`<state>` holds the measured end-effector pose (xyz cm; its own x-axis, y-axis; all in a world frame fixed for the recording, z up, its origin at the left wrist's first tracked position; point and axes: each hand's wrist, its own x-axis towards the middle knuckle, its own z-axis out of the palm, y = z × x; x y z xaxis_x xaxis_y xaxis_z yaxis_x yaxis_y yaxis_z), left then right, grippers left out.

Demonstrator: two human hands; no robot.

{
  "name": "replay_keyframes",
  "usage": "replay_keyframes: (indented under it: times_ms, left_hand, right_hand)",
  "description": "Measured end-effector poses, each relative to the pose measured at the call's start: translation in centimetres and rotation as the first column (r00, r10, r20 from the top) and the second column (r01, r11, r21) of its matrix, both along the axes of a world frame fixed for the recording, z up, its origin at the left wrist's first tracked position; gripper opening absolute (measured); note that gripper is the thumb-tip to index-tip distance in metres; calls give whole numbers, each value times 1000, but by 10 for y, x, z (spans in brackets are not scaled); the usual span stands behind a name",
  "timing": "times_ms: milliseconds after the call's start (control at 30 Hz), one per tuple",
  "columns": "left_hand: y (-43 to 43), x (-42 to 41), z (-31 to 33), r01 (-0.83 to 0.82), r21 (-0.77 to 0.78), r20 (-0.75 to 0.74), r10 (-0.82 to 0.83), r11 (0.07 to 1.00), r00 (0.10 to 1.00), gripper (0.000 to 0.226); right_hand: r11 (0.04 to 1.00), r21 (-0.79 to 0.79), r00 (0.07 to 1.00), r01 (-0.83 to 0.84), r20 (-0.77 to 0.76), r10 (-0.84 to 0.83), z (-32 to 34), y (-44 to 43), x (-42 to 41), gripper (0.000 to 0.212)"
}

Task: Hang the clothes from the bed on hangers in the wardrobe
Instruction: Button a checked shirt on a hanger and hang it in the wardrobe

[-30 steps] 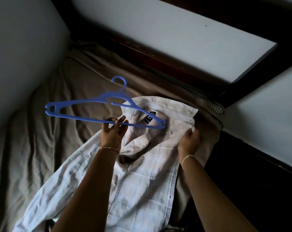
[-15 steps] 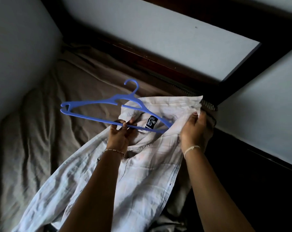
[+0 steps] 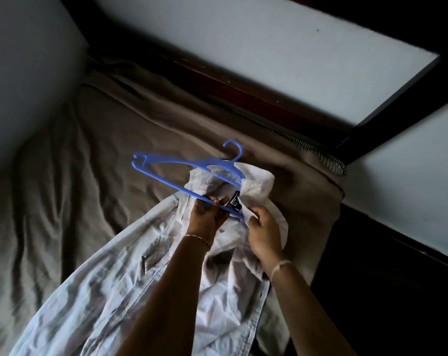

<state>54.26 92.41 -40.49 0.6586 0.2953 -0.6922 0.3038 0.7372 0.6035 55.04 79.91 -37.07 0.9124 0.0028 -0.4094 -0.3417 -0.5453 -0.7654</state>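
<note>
1. Shirt (image 3: 130, 273) is lying on the bed (image 3: 89, 163), its collar (image 3: 258, 187) at the far end and its tails trailing toward the camera
2. Left hand (image 3: 207, 214) is pinching the lower bar of the blue hanger (image 3: 207, 164), fingers curled round it just beside the neck label (image 3: 235, 202)
3. Right hand (image 3: 262, 232) is gripping a fold of cloth just below the collar, fingers closed on it
4. Hanger's long axis is running from far left to near right: its right end is sitting inside the neck opening (the tip is hidden by cloth), while its left end is sticking out bare over the bed
5. Judging from this, the bare end is lying on the left hand's side, so the shirt's other shoulder probably needs drawing leftward over it
</note>
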Motion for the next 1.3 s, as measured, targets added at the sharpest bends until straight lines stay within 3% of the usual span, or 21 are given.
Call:
replay_keyframes:
  times_ms: [100,167,233,267,300,367,467,533,667,833,933,1033,1133,1200,1300]
  left_hand:
    - [3,2,-23,59,41,-36,-58,997,998,16]
    - [9,-1,-35,91,55,-61,-88,994,994,8]
    - [16,-4,-41,162,155,-120,-144,974,982,16]
    - [20,-6,-39,243,296,-194,-191,924,962,12]
    - [23,-7,-36,348,475,-308,-218,809,926,14]
    - [30,-13,-28,456,704,-502,-73,545,862,23]
    - [50,-26,-23,257,878,-353,185,404,917,29]
    - [65,-35,-35,266,914,-328,171,307,929,39]
    - [81,-35,-46,505,728,-549,-46,463,834,45]
    - [86,-27,-39,538,685,-551,-134,491,824,21]
    - [93,-21,-42,495,628,-544,-116,601,831,26]
    - [103,-17,-35,390,584,-444,-122,712,888,33]
    - [124,-14,-16,134,509,-308,35,851,951,24]
    - [143,-12,0,33,479,-215,81,877,973,27]
    - [169,-5,32,79,530,-128,-12,845,992,15]
  right_hand:
    - [978,-190,991,-86,84,104,-24,0,-4,26]
    - [881,-462,959,-101,191,210,-35,9,-5,46]
    - [839,-520,879,-162,310,363,-40,23,0,59]
    - [826,-511,821,-237,349,451,-43,32,3,58]
    - [808,-497,769,-317,363,526,-45,40,7,55]
    - [757,-479,689,-444,358,630,-51,56,15,54]
    - [678,-475,634,-561,280,721,-52,66,21,57]
    - [639,-468,622,-610,216,752,-59,68,26,59]
    - [715,-313,646,-625,307,699,-65,68,33,50]
    - [740,-280,624,-611,405,668,-58,57,31,56]
    - [727,-288,610,-623,403,682,-51,51,32,70]
    - [736,-284,614,-614,414,672,-43,44,32,76]
    - [724,-290,608,-626,400,686,-35,37,30,82]
    - [688,-351,566,-635,395,724,-27,34,26,89]
    - [628,-491,485,-603,399,778,-19,30,15,97]
